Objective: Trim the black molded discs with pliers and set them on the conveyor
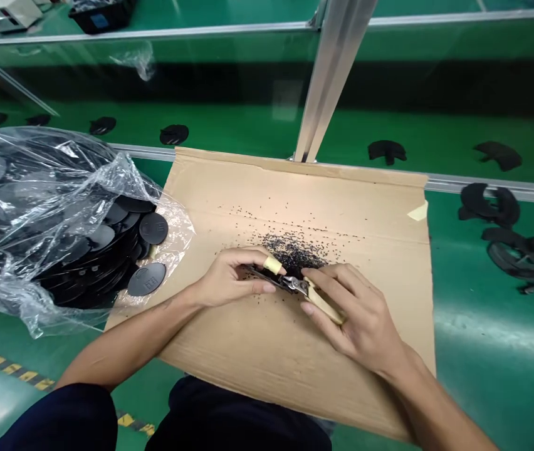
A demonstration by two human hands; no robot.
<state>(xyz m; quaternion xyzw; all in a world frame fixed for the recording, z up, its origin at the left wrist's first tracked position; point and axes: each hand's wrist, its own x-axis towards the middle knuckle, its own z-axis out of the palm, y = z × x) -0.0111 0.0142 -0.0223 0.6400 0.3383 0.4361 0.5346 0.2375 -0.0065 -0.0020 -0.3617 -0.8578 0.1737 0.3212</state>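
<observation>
Between thumb and fingers, my left hand (234,274) holds a black plastic part (262,273), tilted and mostly covered by the fingers. Pale tape wraps one of that hand's fingers. My right hand (361,310) is closed around a pair of nippers (326,307) with pale handles. Their metal jaws meet the edge of the black part; whether they are closed on it I cannot tell. Just behind both hands, a heap of tiny black scraps (295,247) is scattered over the cardboard sheet (276,351).
At the left, a clear plastic bag (60,188) spills many black discs, one disc (147,279) lying on the cardboard. Curved black parts (490,203) lie on the green surface at right. A metal post (333,75) rises behind the cardboard. A black bin (102,15) stands far back.
</observation>
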